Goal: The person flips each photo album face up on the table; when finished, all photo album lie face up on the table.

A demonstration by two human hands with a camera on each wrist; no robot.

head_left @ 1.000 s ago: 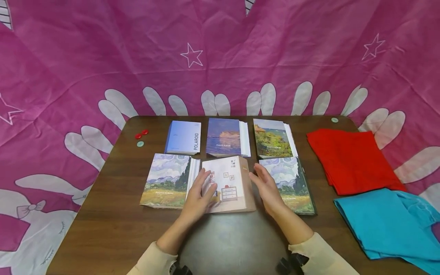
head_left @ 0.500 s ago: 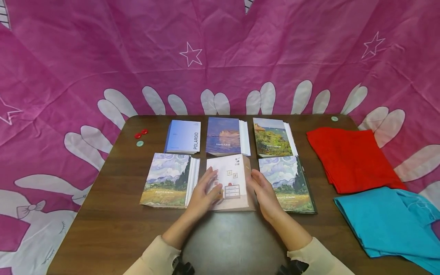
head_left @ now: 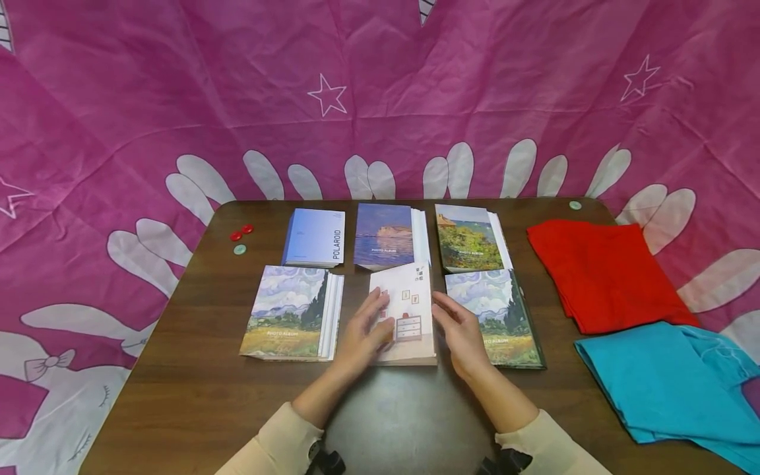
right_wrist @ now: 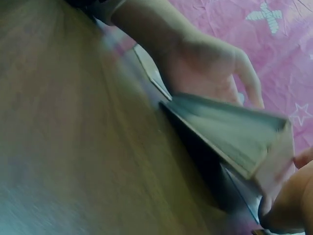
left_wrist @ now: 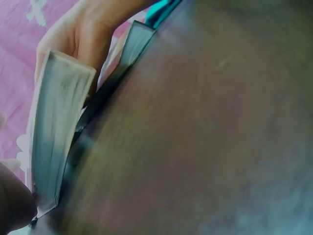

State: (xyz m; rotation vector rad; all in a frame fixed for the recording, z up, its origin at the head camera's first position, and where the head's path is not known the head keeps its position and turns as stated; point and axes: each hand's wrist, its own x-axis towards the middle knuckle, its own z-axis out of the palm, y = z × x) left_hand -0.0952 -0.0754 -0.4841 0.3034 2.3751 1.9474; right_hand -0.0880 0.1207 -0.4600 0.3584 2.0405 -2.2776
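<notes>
Both hands hold a thick little book [head_left: 406,316] with a pale cover that shows a tiny chest of drawers. The left hand [head_left: 367,335] lies on the cover with its fingers bent round the left edge. The right hand [head_left: 461,332] grips the right edge. The book is tipped up off the smooth brown wooden table [head_left: 196,389].

Just left of the left hand lies a flat painted album [head_left: 287,312] reading "PHOTO ALBUM". Another painted album [head_left: 505,316] lies just under the right hand. Past the fingers sits a blue book [head_left: 315,237] reading "POLAROID". Far right of the right hand lie a soft folded red cloth [head_left: 605,274] and a blue cloth [head_left: 665,382].
</notes>
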